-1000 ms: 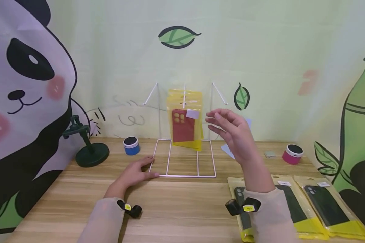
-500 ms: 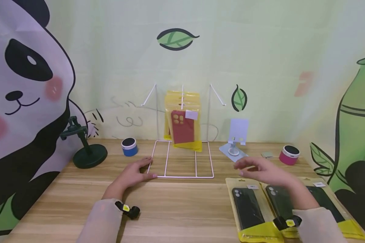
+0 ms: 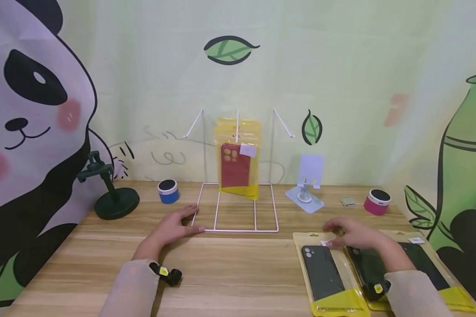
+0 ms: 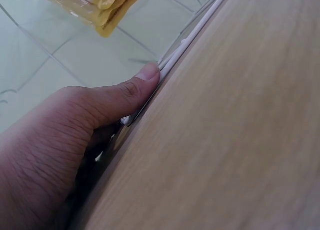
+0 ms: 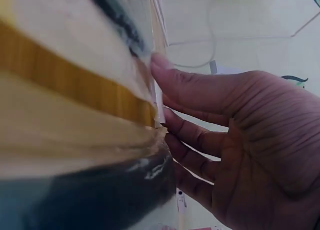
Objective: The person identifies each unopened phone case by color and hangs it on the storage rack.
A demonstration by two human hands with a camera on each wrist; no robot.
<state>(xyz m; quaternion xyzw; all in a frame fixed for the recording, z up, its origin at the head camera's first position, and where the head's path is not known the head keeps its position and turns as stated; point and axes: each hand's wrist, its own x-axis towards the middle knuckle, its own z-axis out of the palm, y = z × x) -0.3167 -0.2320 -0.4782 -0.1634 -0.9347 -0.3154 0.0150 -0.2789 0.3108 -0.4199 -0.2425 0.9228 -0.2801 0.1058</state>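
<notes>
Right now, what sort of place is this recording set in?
Probably a staged mock-up of a phone accessory shop counter: a white wire display rack with packaged phone cases hanging on it, more black cases in yellow bags on the wooden table, and a cartoon panda backdrop.

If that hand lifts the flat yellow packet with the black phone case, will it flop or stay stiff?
The packet would probably stay fairly stiff in the middle, since the case fills most of it. Its thin plastic edges look floppy. The glossy film may be slippery under the right hand, and it looks light.
</notes>
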